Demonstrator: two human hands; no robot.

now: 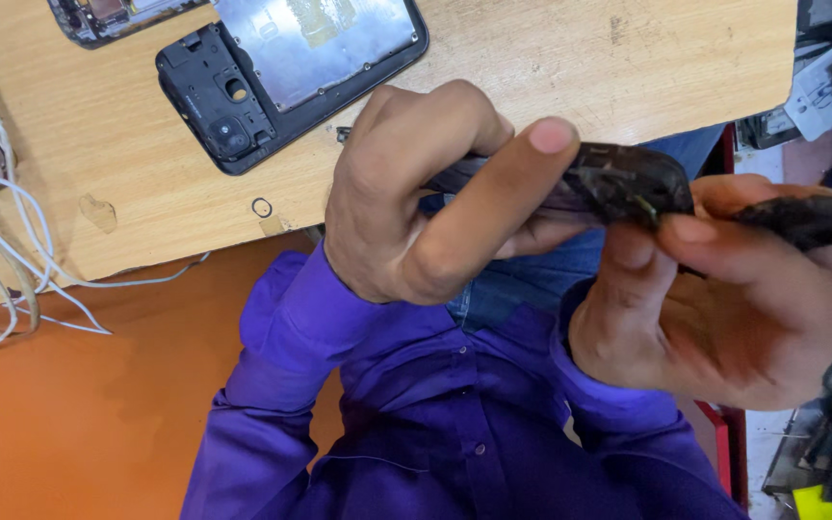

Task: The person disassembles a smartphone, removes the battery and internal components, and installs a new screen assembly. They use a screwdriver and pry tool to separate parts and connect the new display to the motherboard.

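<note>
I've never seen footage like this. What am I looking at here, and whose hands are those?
There is no machine: one camera worn on a person's head looks down at that person's own bare hands and purple shirt. The left hand and right hand together hold a dark, thin phone part, seen edge-on; exactly what it is I cannot tell. On the wooden table beyond lies an opened phone frame showing its insides, with a second one partly cut off at the top edge. White cables trail off the table's side.
</note>
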